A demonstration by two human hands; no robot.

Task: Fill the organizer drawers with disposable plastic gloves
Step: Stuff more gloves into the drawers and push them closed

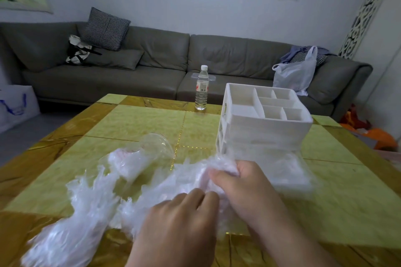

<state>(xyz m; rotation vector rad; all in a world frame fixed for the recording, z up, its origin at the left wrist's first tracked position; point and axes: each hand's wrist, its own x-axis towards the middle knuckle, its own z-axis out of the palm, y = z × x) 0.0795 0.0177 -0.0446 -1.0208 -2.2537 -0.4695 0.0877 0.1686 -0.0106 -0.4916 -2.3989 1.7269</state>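
The disposable plastic gloves (91, 201) lie in a loose, crumpled heap on the yellow-green tiled bench (134, 121), spreading from the near left edge toward the middle. Both hands are at the right end of this heap. The right hand (240, 182) has its fingers curled around a bunch of the thin plastic and grips it; this bunch is just in front of the lower part of the white organizer (264, 119), and the plastic there looks blurred. The left hand (184, 219) is lower and a little to the left, with its fingers bent down into the gloves; they seem to pinch the plastic, but the fingertips are partly hidden in it. The two hands are close together, almost touching, with plastic between them.

The organizer stands on the right half of the bench, just behind the right hand. Its top is open and divided into several compartments, which look white inside. On its left side there are openings, but I cannot tell the drawers clearly.

Behind the heap, near the middle of the bench, a clear plastic cup (155, 145) lies on its side, partly covered by the gloves. A water bottle (202, 88) stands upright at the far edge of the bench. Beyond it is a grey sofa (152, 67) with a checked cushion (105, 28) and a white plastic bag (295, 76).
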